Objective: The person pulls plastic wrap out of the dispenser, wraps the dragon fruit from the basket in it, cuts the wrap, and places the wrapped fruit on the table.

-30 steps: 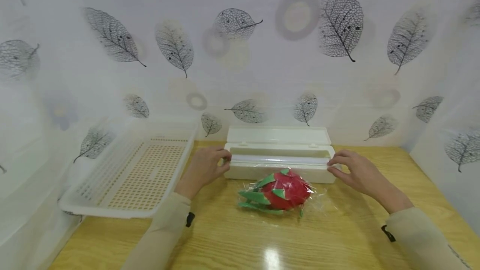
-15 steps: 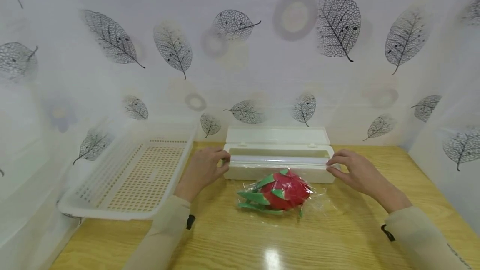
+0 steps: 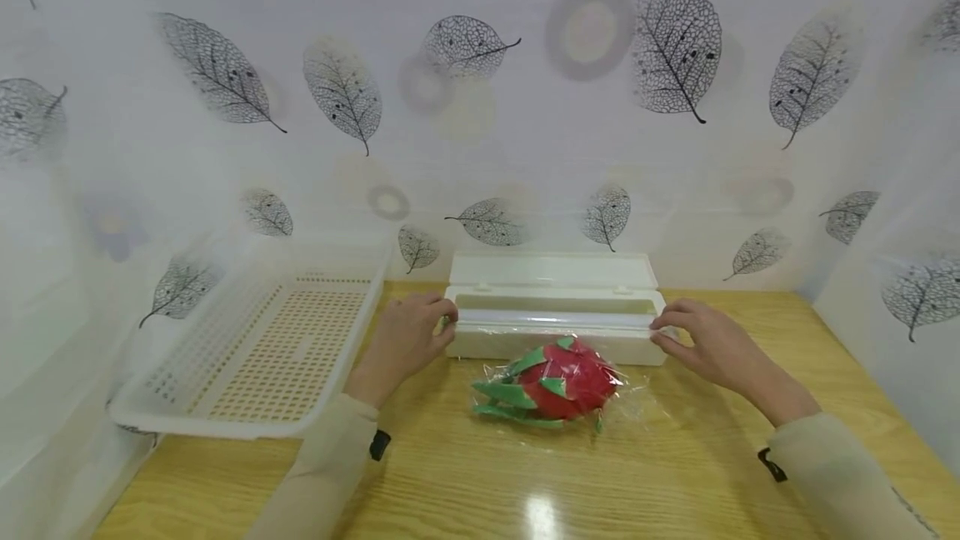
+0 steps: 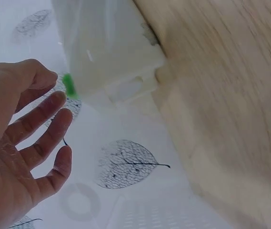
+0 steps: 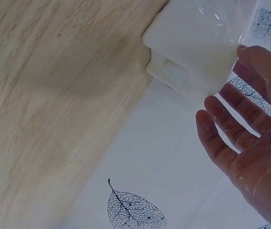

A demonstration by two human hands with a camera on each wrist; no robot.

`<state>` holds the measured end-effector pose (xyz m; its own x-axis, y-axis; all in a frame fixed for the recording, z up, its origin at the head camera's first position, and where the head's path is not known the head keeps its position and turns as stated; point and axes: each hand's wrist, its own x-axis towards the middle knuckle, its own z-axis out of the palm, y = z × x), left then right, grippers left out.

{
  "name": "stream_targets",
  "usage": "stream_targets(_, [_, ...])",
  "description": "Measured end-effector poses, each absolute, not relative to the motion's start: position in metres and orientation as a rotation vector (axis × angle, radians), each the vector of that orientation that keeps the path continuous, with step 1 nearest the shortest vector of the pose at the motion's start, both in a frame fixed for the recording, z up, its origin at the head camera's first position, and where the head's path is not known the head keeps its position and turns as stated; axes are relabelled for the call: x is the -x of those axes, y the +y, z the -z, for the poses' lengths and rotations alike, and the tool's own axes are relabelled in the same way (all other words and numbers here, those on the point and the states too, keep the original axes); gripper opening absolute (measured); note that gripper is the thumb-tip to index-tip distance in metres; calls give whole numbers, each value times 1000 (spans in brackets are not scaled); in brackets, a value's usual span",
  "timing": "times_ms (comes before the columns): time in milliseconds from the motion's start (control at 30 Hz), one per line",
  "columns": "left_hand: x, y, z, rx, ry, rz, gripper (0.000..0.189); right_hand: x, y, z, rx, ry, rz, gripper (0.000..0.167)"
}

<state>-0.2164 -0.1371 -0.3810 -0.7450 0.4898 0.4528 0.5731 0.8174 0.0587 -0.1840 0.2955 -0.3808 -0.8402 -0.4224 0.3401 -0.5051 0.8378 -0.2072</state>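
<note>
A white plastic wrap dispenser box [image 3: 547, 347] sits at the back of the table with its lid [image 3: 555, 271] raised; a white roll [image 3: 555, 317] lies inside. Clear plastic wrap [image 5: 216, 19] hangs over the front wall. At the box's left end, my left hand [image 3: 408, 336] pinches the wrap's edge between thumb and index finger, close by a small green piece [image 4: 68, 86]. My right hand [image 3: 705, 340] pinches the wrap at the right end, other fingers spread loosely. In front of the box lies a red dragon fruit [image 3: 573, 377] with green scales, covered in crinkled clear wrap.
To the left stands a white plastic basket [image 3: 217, 426] with a perforated bottom, close beside the left forearm. A leaf-patterned curtain [image 3: 517, 107] rises behind and at both sides of the wooden table [image 3: 480, 490].
Both hands keep their places at the ends of the box, and the dragon fruit lies as before. The head view has shifted slightly.
</note>
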Motion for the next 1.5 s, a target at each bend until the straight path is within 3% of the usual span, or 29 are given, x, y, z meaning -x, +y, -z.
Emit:
stream_targets(267, [188,-129,366,828,-2649,465,3,163,291,370,-645,-2810,-426,22])
stream_targets(433, [169,-134,369,538,-2990,695,10,150,292,372,-525,-2865,-568,15])
stream_targets(533, [165,-138,374,352,-3094,800,25,146,295,378,-464,-2949,-653,14])
stream_targets(700, [170,-139,386,210,-3130,950,41,146,296,388,-329,-3059,-816,29])
stream_targets(867, [180,-137,396,102,-3067,1102,41,149,292,390,-174,-3065,-932,43])
stream_targets(1133, [191,-127,398,90,-2979,1263,37,156,281,387,-24,-3016,-995,49])
stream_targets(1500, [199,-112,400,25,-2876,1264,27,158,270,388,22,-2892,-1039,34])
